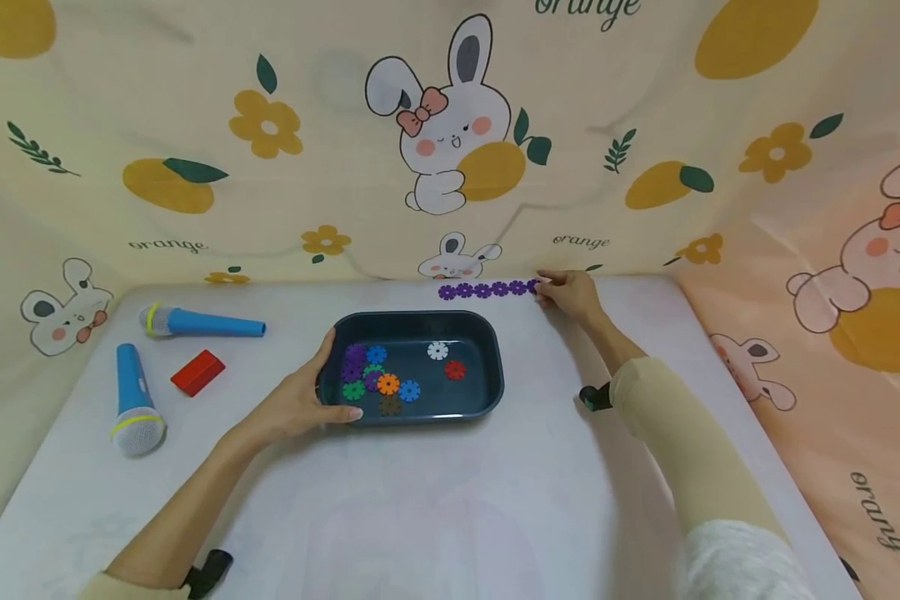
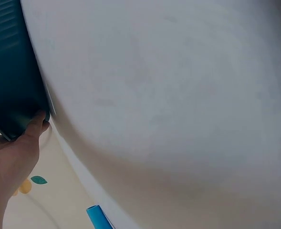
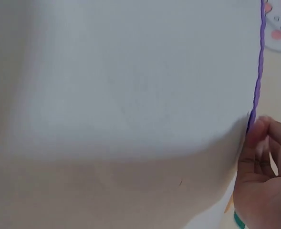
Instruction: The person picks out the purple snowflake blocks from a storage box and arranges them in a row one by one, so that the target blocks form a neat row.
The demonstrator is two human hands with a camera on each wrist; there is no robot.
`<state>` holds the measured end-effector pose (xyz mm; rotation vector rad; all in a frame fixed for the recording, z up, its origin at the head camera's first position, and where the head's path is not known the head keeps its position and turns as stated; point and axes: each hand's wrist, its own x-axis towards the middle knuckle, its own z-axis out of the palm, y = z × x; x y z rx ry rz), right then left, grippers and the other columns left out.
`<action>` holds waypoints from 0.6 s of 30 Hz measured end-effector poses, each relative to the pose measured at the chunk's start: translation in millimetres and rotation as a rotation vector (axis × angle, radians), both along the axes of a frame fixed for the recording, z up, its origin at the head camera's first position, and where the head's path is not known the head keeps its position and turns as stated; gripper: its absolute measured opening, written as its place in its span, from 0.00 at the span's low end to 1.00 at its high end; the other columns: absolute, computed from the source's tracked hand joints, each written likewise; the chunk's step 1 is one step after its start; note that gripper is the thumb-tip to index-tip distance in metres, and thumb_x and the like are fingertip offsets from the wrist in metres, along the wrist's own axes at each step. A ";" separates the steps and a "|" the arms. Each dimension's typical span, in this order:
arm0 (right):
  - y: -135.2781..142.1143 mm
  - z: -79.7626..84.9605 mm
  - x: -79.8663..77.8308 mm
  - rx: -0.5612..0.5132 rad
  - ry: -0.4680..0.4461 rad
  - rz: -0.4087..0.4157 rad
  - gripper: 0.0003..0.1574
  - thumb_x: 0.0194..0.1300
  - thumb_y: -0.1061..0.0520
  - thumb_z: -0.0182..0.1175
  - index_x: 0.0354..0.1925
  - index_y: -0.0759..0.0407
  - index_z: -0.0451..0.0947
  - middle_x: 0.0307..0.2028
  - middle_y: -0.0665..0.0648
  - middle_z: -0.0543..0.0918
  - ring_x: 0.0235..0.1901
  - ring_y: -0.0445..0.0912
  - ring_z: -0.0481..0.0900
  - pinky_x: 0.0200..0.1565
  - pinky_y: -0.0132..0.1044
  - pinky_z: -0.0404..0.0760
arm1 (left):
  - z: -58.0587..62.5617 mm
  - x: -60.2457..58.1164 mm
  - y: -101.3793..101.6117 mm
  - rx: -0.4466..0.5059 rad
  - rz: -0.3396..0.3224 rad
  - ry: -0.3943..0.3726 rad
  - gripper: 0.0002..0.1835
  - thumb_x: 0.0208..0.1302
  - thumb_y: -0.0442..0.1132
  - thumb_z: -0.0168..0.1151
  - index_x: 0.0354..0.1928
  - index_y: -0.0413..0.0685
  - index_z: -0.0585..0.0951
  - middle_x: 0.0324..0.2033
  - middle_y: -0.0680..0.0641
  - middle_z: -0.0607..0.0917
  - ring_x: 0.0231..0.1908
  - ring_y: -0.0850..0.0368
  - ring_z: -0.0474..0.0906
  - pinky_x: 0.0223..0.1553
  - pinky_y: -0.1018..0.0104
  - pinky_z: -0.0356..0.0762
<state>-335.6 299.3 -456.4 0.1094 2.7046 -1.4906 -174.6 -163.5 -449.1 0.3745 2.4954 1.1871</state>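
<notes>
Two microphones (image 1: 213, 322); one red block (image 1: 198, 372); one tray (image 1: 472, 396); six purple row discs (image 1: 482, 290); at least ten tray discs (image 1: 387, 383).

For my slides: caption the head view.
Left hand grips dark tray of discs; right hand pinches end of purple disc row.

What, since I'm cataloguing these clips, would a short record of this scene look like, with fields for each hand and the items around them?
Left hand: grips the left end of the dark tray, thumb over the near rim
Right hand: thumb and fingers pinch the right end of the purple disc row
Row position: beyond the tray, near the table's far edge
Tray contents: loose discs, including purple, blue, green, orange, brown, white, red
Left of tray: far microphone, near microphone, red block
Surface: white table
</notes>
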 end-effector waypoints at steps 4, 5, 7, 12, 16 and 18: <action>-12.1 6.7 6.1 -0.099 0.052 0.030 0.22 0.69 0.59 0.63 0.59 0.67 0.79 0.39 0.63 0.88 0.31 0.41 0.84 0.35 0.28 0.83 | -0.4 -0.1 0.3 0.000 0.000 0.003 0.69 0.52 0.60 0.75 0.79 0.57 0.31 0.76 0.32 0.48 0.72 0.27 0.48 0.66 0.30 0.53; -16.7 8.9 7.5 -0.128 0.062 0.046 0.22 0.68 0.60 0.63 0.58 0.68 0.79 0.40 0.64 0.87 0.32 0.43 0.85 0.36 0.29 0.84 | -0.2 -0.3 0.2 0.000 0.000 0.005 0.69 0.51 0.60 0.75 0.79 0.57 0.31 0.76 0.32 0.48 0.72 0.27 0.48 0.66 0.30 0.53; -26.5 13.9 10.5 -0.173 0.073 0.080 0.22 0.69 0.60 0.63 0.58 0.69 0.79 0.42 0.68 0.86 0.34 0.47 0.85 0.39 0.31 0.85 | -0.4 -0.7 -0.1 0.001 -0.002 0.009 0.69 0.52 0.59 0.75 0.79 0.56 0.32 0.76 0.32 0.48 0.72 0.27 0.48 0.66 0.30 0.53; -54.1 29.1 23.0 -0.182 0.087 0.159 0.21 0.69 0.58 0.64 0.56 0.68 0.80 0.46 0.72 0.84 0.39 0.55 0.84 0.40 0.31 0.84 | -1.1 -0.8 0.5 0.000 -0.014 0.030 0.69 0.51 0.59 0.76 0.79 0.54 0.33 0.76 0.32 0.48 0.72 0.27 0.48 0.66 0.31 0.53; -74.6 40.3 36.0 -0.159 0.124 0.246 0.19 0.68 0.57 0.65 0.54 0.66 0.82 0.43 0.69 0.85 0.40 0.59 0.84 0.41 0.33 0.85 | -1.0 -1.0 1.1 0.003 -0.020 0.048 0.69 0.51 0.58 0.77 0.79 0.55 0.33 0.76 0.33 0.48 0.73 0.28 0.48 0.67 0.32 0.53; -84.4 45.2 42.7 -0.157 0.140 0.290 0.18 0.68 0.58 0.64 0.53 0.65 0.83 0.41 0.67 0.85 0.40 0.59 0.84 0.42 0.37 0.85 | -0.7 -1.0 1.1 0.004 -0.020 0.054 0.69 0.51 0.58 0.77 0.79 0.55 0.34 0.77 0.34 0.47 0.73 0.29 0.47 0.67 0.32 0.53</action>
